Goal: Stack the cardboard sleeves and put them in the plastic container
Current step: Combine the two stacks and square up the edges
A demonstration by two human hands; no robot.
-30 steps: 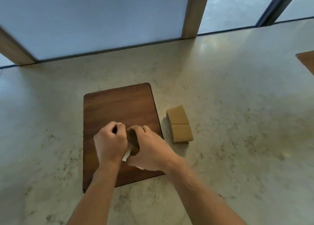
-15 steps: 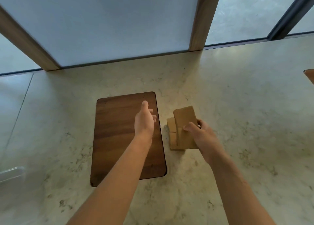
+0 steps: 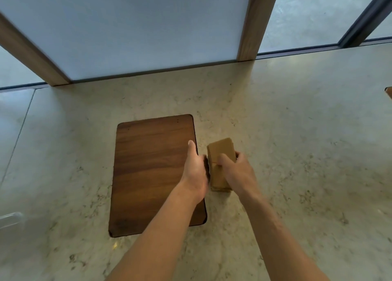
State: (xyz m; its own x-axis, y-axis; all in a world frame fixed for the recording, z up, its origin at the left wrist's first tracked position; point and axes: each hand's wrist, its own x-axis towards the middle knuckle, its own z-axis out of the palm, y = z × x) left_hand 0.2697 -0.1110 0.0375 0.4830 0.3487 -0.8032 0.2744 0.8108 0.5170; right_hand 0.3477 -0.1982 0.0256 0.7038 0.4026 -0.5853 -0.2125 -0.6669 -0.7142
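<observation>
- Cardboard sleeves piled on counter, just right of cutting board.
- Right hand clasps pile from above; left hand flat against its left side.
- Square edges, then lift pile whole toward the clear container corner, far left of board.

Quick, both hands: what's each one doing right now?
Left hand: flat, open, pressed against the left side of the cardboard sleeves.
Right hand: closed on the cardboard sleeves.

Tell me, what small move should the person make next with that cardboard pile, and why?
Probably press both palms inward to square the pile. The cardboard sleeves lie on the counter beside the wooden board, with the right hand gripping them, the left hand against their side, and edges looking uneven.
</observation>
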